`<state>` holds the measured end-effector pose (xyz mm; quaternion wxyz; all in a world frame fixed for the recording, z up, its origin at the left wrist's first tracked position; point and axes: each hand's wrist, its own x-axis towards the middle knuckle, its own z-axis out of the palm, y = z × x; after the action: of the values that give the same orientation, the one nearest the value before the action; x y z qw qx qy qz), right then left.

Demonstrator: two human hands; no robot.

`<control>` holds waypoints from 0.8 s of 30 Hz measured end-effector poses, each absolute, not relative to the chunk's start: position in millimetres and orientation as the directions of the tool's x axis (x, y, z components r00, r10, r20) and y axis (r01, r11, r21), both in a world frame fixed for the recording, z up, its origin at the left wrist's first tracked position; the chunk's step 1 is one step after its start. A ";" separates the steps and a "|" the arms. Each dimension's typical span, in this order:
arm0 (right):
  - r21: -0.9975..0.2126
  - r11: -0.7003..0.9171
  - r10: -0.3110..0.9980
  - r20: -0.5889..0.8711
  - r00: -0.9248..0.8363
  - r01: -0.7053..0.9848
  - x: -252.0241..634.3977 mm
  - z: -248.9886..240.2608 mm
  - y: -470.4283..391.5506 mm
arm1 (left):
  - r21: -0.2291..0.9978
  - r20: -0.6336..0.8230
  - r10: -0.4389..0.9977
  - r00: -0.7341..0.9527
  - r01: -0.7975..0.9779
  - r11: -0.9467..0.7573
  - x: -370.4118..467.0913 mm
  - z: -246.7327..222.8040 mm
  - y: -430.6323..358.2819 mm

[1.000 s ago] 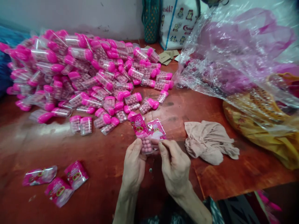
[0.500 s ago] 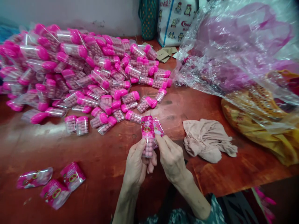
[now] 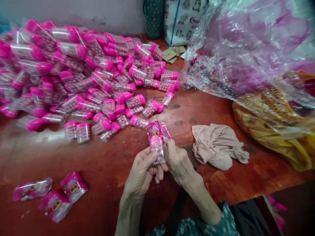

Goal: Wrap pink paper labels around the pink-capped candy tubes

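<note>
Between the thumb and fingers of my left hand [image 3: 140,168] is a small clear candy bottle [image 3: 157,153] filled with pink balls. A pink printed plastic sleeve [image 3: 154,129] sticks out beyond its far end. Close against the bottle's right side, my right hand [image 3: 180,162] is closed, its fingertips at a second printed sleeve [image 3: 165,131] that shows partly behind the first. How its fingers grip that sleeve is partly hidden. At the lower left lie three sleeved candy bottles [image 3: 55,205], bearing the same pink print.
A large heap of pink-capped candy bottles [image 3: 73,65] covers the back left of the red table [image 3: 103,186]. A beige cloth [image 3: 219,146] lies right of my hands. Farther right are crumpled clear plastic [image 3: 221,65] and a yellow bag [image 3: 270,131]. Cardboard pieces [image 3: 172,54] lie at the back.
The bottle in my left hand has tilted slightly, and my left thumb now lies across its front. My right hand has drawn in against its side. The whole view has shifted a little.
</note>
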<state>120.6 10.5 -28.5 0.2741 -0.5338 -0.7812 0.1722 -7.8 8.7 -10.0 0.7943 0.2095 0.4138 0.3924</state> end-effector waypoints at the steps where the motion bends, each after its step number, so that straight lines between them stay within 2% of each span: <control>1: -0.564 0.360 0.933 0.221 -0.284 0.743 121.0 -29.4 10.5 | 0.657 -0.495 0.794 0.352 -0.447 0.607 -7.8 -10.1 8.9; 7: -0.559 0.352 0.936 0.197 -0.292 0.751 121.1 -34.3 8.7 | 0.651 -0.512 0.785 0.349 -0.438 0.619 -5.3 -10.6 9.7; 14: -0.576 0.397 0.913 0.323 -0.247 0.715 116.2 -35.8 5.6 | 0.657 -0.530 0.787 0.317 -0.433 0.617 -4.5 -9.8 8.6; 20: -0.610 0.379 0.918 0.344 -0.199 0.695 119.8 -43.8 2.2 | 0.734 -0.540 0.809 0.234 -0.341 0.588 -1.9 -11.4 6.4; 22: -0.655 0.338 0.929 0.345 -0.131 0.676 121.6 -43.1 1.2 | 0.771 -0.530 0.827 0.187 -0.300 0.562 -0.6 -12.8 6.0; 24: -0.733 0.215 0.962 0.272 -0.011 0.645 122.7 -37.9 0.3 | 0.795 -0.519 0.838 0.166 -0.266 0.545 0.8 -13.7 5.8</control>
<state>122.7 0.3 -37.9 0.3809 -0.5910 -0.6799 0.2081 0.8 5.8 -13.7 0.7115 0.2772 0.5162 0.3880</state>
